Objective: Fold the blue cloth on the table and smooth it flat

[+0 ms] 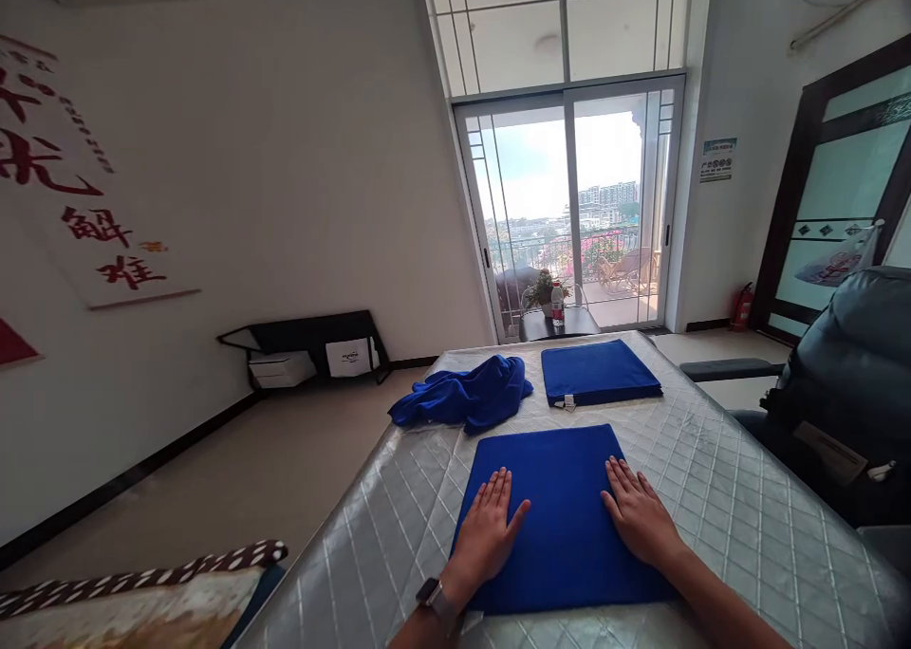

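Note:
A flat blue cloth [555, 516], folded into a near square, lies in front of me. On its left edge rests my left hand [490, 526], palm down with the thumb apart from the fingers; a watch sits on that wrist. My right hand [639, 514] lies flat over the cloth's right edge, fingers stretched out. Farther back is a stack of folded blue cloth [599, 372] with a white tag at its near edge. Left of the stack, a crumpled blue cloth [466, 393] sits in a loose heap.
Quilted silvery padding [384, 526] covers the surface under the cloths. A black office chair [846, 383] stands close on the right. Beyond the far edge is a small dark table [580, 324] with a plant and a bottle [558, 305]. Patterned bedding [157, 597] shows at lower left.

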A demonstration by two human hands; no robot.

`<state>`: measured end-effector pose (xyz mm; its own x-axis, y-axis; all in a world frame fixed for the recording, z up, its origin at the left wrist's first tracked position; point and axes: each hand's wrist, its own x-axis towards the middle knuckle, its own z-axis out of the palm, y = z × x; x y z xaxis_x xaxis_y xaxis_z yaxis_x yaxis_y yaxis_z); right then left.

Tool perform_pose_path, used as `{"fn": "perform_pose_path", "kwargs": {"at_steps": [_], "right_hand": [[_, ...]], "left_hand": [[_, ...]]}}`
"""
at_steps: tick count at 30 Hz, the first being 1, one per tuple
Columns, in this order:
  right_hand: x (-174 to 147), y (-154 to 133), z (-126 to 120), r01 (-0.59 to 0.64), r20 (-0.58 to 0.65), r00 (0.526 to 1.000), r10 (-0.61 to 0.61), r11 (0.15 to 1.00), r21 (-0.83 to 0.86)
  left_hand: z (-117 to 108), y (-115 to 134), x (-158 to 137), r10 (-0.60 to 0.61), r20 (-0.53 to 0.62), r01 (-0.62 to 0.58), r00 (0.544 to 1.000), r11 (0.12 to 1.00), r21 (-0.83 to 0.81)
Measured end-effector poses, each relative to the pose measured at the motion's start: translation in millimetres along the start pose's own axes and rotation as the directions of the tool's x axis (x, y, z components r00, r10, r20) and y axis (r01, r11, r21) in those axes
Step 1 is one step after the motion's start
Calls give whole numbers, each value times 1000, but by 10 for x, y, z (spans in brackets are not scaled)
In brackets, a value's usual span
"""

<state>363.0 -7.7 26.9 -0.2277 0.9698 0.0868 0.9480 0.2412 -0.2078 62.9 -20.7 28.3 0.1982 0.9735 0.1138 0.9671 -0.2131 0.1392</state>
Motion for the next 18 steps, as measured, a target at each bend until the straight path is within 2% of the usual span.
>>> {"fn": "perform_pose_path", "kwargs": {"at_steps": [3,6,10,18], "right_hand": [[12,10,22,-7,-3,1000,7,1000,-13],[24,17,51,-13,-12,1000,13,1000,-21],[25,27,97,1,-30,1000,-1,1000,-23],[19,8,97,14,-99,995,-21,997,-70]], "left_hand": [[27,-288,-138,-48,-21,48,999,999,6],[48,-395,-196,-67,-33,66,997,998,-14],[10,-387,-192,-75,-25,74,997,997,-35],[-220,-307,-269,-77,44,80,996,994,-69]]}}
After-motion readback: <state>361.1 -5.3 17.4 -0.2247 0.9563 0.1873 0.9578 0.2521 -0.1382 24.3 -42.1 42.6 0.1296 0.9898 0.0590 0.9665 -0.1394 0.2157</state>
